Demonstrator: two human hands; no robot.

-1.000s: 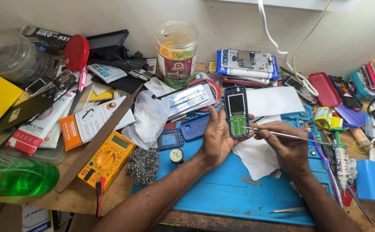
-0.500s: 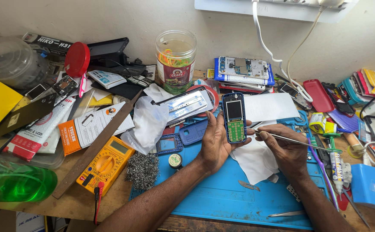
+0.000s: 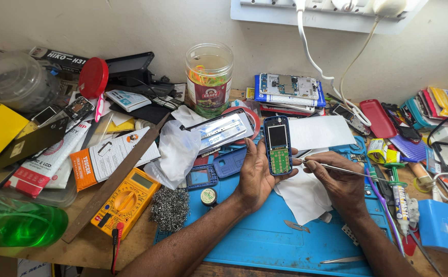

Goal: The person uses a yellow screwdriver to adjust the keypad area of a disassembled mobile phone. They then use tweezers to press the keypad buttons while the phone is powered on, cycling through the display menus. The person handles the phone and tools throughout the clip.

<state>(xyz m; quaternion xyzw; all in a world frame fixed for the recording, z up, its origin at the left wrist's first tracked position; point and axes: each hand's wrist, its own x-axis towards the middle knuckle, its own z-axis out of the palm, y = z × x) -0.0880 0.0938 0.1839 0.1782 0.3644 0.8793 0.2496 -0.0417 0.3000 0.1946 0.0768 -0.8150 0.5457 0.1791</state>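
- The left hand (image 3: 255, 174) was closed around an opened keypad phone (image 3: 278, 145), fingers wrapped behind it and the thumb along its left edge, holding it upright with the bare green board and small screen facing the camera.
- The right hand (image 3: 337, 182) pinched a pair of thin metal tweezers (image 3: 331, 168), whose tips lay just beside the phone's lower right edge; whether they touched the board could not be told.
- Judged from this, the step in hand was picking at or probing the exposed board; the next move would call for a steady left hold and a fine approach of the tweezer tips.
- Directly beneath both hands lay a white paper sheet (image 3: 301, 197) on a blue work mat (image 3: 265, 241).
- Just left of the grip sat a blue phone casing (image 3: 231, 163) and a silver display panel (image 3: 221, 131); further left, steel wool (image 3: 169, 208) and a yellow multimeter (image 3: 126, 202).
- Beyond the phone stood a clear plastic jar (image 3: 209, 79).
- Compared with a second earlier, the phone and both hands held nearly the same pose; the view had tilted so the wall socket strip (image 3: 326, 10) showed more fully.
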